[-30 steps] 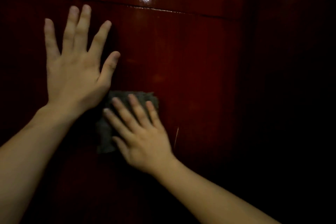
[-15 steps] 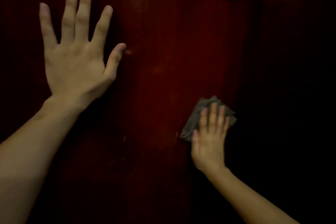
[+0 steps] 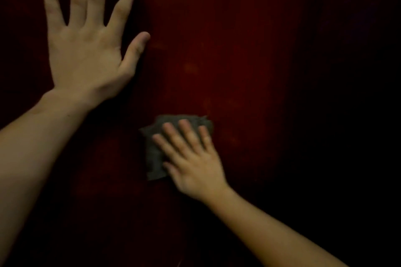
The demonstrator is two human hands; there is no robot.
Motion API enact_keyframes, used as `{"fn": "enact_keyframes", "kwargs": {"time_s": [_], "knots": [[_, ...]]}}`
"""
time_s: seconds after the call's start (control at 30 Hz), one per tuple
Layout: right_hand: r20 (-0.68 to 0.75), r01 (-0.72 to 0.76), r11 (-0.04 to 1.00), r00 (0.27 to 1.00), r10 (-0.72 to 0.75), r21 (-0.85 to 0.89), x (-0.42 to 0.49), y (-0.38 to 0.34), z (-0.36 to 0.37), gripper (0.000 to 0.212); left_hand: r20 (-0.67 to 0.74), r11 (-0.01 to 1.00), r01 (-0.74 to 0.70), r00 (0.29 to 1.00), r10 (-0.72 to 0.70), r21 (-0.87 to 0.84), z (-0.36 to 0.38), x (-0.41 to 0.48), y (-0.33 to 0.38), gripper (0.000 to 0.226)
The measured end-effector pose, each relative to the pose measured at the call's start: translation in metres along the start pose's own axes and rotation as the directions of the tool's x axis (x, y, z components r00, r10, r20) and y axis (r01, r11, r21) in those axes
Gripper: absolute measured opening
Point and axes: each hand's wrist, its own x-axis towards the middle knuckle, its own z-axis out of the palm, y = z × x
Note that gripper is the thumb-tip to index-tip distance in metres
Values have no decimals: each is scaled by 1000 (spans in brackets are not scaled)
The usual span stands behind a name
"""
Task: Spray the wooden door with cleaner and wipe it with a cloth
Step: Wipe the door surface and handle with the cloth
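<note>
Right, wiping step by the look of it, no spray bottle in view. Landmark is the left hand [image 3: 86, 50]: flat on the wooden door [image 3: 238, 60], fingers spread wide, holding nothing, apparently just bracing.

The cloth [image 3: 155, 154] sits on the door below and to the right of that hand, just past its wrist line, not touching it. The right hand [image 3: 193, 158] lies on top of the cloth, fingers extended and close together, palm pressing it flat to the panel. A press, not a pinch. The cloth pokes out beyond the fingertips [image 3: 168, 124] on the upper side and past the thumb side toward the left forearm; the rest is hidden under the palm.

Key relation: the cloth is under and slightly left-up of the right fingers, so any stroke drags it with the palm. Its visible long axis runs roughly up-down, a little tilted. The right hand owns it; the left is near but off it.

Cloth look: grey, dull, rough-textured, folded or bunched into a small pad with ragged edges. Can't tell whether it's damp.

Door: dark red gloss, one bright glare spot up and right of the left fingertips. Faint smudgy patches sit right of the left thumb, above the cloth. My guess: those are the next area to cover. The far right of the panel is too dark to read.
</note>
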Motion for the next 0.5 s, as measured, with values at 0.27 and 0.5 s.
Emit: {"fn": "enact_keyframes", "kwargs": {"time_s": [0.27, 0.5], "knots": [[68, -570, 821, 819, 570, -15, -64, 141, -20, 69, 2, 998, -11, 1000, 11, -69, 10, 3, -4, 71], [-92, -617, 784, 779, 620, 61, 63, 169, -57, 64, 12, 1000, -20, 1000, 20, 21, 8, 4, 1, 73]]}}
